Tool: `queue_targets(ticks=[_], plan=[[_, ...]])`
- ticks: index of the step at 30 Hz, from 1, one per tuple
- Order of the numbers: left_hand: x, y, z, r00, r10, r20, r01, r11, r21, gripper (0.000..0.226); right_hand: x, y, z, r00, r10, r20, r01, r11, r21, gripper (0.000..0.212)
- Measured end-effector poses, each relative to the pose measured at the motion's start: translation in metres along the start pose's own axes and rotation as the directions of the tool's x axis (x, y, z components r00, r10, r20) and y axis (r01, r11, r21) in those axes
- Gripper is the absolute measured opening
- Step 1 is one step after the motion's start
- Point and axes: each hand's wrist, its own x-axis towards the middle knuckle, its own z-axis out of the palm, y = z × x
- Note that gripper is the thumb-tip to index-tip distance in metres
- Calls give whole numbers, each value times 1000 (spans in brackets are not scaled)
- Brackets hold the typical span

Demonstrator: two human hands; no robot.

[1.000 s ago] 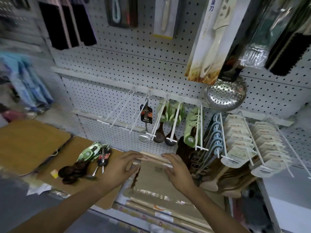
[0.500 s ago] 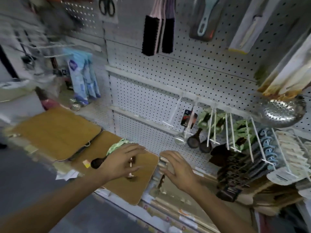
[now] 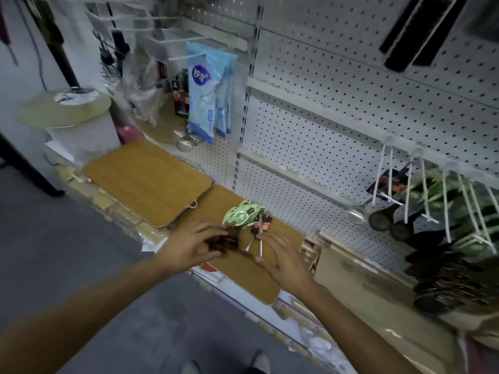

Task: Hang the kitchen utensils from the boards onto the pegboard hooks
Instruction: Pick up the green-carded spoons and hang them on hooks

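Observation:
A small pile of utensils lies on the nearer wooden board: dark wooden spoons with green card tags, and metal ladles with black-and-red tags. My left hand curls its fingers and thumb round the dark spoon bowls. My right hand lies beside it, its fingers stretched out and its fingertips touching the metal handles. White hooks stick out from the pegboard at the right, carrying a steel ladle and dark spoons.
A second wooden board lies to the left. Blue packets hang above it, beside a white bin with a lid. Packed dark utensils fill the hooks at the far right. Black brushes hang at the top right.
My view has swung left. Both hands have left the wrapped boards and moved left to the utensil pile; the left hand has closed on the dark spoons and the right touches the metal handles.

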Motion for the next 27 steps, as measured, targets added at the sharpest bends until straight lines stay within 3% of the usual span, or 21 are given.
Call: queue_targets(ticks=[5, 9, 15, 21, 27], plan=[[-8, -45, 2, 996, -87, 27, 87, 996, 5, 43, 35, -5, 39, 990, 81, 113, -82, 997, -2, 72], [7, -93, 29, 985, -161, 65, 163, 987, -12, 40, 75, 17, 73, 956, 211, 201, -213, 977, -15, 51], [62, -172, 112, 953, -269, 142, 270, 963, 10, 37, 156, 79, 148, 882, 393, 260, -412, 911, 21, 37], [130, -243, 220, 903, -372, 215, 387, 922, -31, 38, 218, 164, 253, 708, 658, 256, -705, 681, 198, 24], [158, -289, 301, 851, -432, 298, 466, 884, -48, 39, 250, 225, 328, 605, 751, 264, -793, 537, 288, 30]])
